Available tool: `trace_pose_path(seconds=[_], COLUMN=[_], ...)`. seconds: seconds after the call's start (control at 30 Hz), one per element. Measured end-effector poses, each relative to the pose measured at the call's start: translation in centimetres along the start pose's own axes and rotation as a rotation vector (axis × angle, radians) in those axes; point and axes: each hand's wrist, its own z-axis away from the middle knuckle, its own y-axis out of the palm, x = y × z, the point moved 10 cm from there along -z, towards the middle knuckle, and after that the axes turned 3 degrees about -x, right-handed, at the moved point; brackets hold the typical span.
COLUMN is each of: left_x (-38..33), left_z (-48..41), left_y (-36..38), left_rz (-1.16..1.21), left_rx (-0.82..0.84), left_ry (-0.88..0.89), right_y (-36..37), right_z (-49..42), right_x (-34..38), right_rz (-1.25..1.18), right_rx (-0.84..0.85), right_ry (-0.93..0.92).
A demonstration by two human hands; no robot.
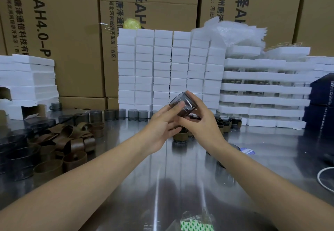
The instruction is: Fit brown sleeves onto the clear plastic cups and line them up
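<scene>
I log a shiny steel worktop (pixel 180 176), backed by stacked white foam blocks (pixel 162 64) and cardboard boxes (pixel 72 31) printed "唐泽AH4.0-P" above Chinese address lines. The fingers of my left hand (pixel 162 127) and right hand (pixel 202 120) grip one tinted clear cup (pixel 188 104), tilted and raised above the sleeved cups (pixel 181 136) at mid-worktop. Brown sleeves (pixel 72 140) are heaped at left, with a row of bare cups (pixel 119 114) behind them.

I hold a smoky clear cup (pixel 182 105), bare and tilted, above mid-table; brown sleeves (pixel 68 140) lie heaped near left.
</scene>
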Motion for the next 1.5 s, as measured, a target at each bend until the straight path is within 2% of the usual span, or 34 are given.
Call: trace_pose_path(seconds=[0.27, 0.6, 0.73, 0.83, 1.0, 1.17, 1.5], left_x=[0.8, 1.3, 1.0, 0.5, 0.1, 0.1, 0.6], left_z=[-0.3, -0.3, -0.3, -0.1, -0.3, -0.2, -0.5], left_y=[-0.2, 0.6, 0.9, 1.2, 0.9, 1.1, 1.2], left_rz=[-0.032, 0.134, 0.153, 0.168, 0.174, 0.132, 0.118], left_rx=[-0.003, 0.068, 0.078, 0.090, 0.107, 0.142, 0.171], left_ry=[-0.083, -0.156, -0.136, -0.105, -0.049, -0.022, -0.009], right_y=[-1.3, -0.8, -0.3, 0.8, 2.7, 3.0, 3.7], right_z=[0.1, 0.2, 0.4, 0.3, 0.4, 0.4, 0.6], right_x=[2.0, 2.3, 2.5, 1.2, -0.6, -1.1, -1.9], right_rz=[0.303, 0.320, 0.160, -0.134, -0.379, -0.499, -0.669], right_rx=[-0.069, -0.077, -0.049, 0.014, 0.146, 0.215, 0.213], right_ry=[-0.206, -0.246, -0.176, 0.020, 0.250, 0.308, 0.411])
